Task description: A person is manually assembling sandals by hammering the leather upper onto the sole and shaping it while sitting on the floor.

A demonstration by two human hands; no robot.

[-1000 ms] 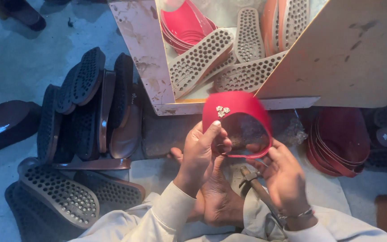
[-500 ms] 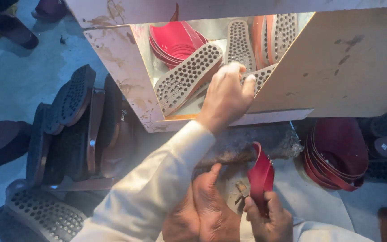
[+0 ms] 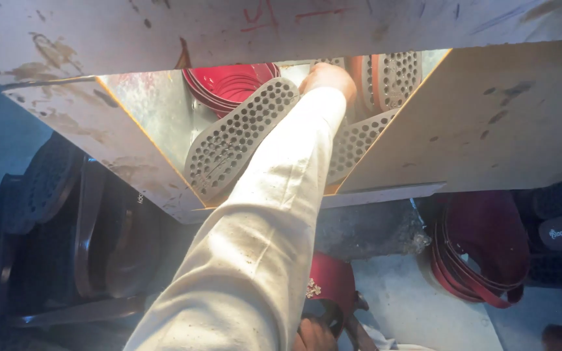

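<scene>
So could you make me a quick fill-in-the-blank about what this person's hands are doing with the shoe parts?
1. The left hand reaches into the box among the pale, hole-patterned shoe ____.
2. The right hand, low in the picture, holds a ____ shoe upper with a small ornament.
3. Left of the box stand stacked shoe soles of a ____ colour.

Missing words: soles; red; dark

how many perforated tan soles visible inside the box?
3, maybe more hidden behind the left hand: one large sole leaning left of the sleeve, one low right, one upright at the back right.
</scene>
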